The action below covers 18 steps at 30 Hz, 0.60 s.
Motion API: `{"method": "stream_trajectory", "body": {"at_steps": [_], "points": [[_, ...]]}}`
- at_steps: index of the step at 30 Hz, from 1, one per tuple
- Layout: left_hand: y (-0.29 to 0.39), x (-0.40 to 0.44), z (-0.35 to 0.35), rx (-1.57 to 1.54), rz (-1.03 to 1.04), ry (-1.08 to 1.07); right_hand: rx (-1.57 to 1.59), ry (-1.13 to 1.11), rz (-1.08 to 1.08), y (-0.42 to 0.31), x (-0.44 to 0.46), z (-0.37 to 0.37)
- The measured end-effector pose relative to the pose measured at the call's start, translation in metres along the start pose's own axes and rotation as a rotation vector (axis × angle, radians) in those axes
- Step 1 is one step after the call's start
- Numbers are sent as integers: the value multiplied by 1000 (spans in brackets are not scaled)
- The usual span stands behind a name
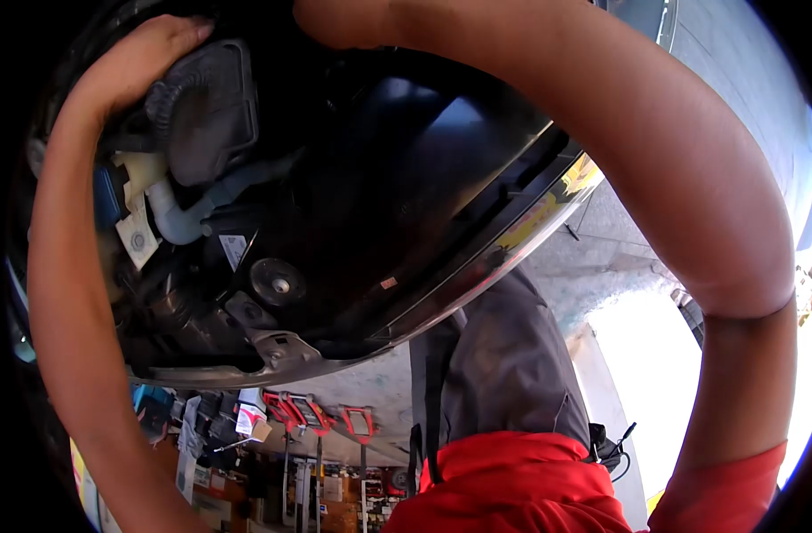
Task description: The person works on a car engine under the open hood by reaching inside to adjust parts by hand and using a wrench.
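Note:
At the upper left, my left hand point(170, 43) reaches over the back of a dark plastic housing point(215, 111) with a ribbed hose beside it. Its fingertips are lost in shadow, so its grip cannot be made out. My right hand point(335, 25) is at the top edge, partly cut off, over the dark engine bay; its fingers are hidden. Between my arms lies a glossy black panel point(397, 169). A pale bent pipe point(182, 222) and a white tag point(138, 235) sit below the housing.
The vehicle's curved front edge point(335, 364) runs below the bay, close to my legs point(503, 364). Red-topped stands point(304, 413) and a cluttered shelf point(335, 489) are at the bottom left. A round black part point(277, 282) lies inside the bay.

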<state>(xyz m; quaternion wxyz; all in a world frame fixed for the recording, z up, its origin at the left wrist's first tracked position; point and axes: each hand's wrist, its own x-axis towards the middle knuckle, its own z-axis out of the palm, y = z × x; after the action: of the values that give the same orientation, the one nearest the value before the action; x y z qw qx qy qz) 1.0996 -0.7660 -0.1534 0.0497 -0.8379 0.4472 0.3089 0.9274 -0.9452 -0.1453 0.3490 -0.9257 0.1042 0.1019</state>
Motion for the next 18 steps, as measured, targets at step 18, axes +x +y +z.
{"method": "stream_trajectory", "body": {"at_steps": [18], "points": [[-14,15,3,-67,-62,-84,-196,-90,173,-15,79,79]]}}
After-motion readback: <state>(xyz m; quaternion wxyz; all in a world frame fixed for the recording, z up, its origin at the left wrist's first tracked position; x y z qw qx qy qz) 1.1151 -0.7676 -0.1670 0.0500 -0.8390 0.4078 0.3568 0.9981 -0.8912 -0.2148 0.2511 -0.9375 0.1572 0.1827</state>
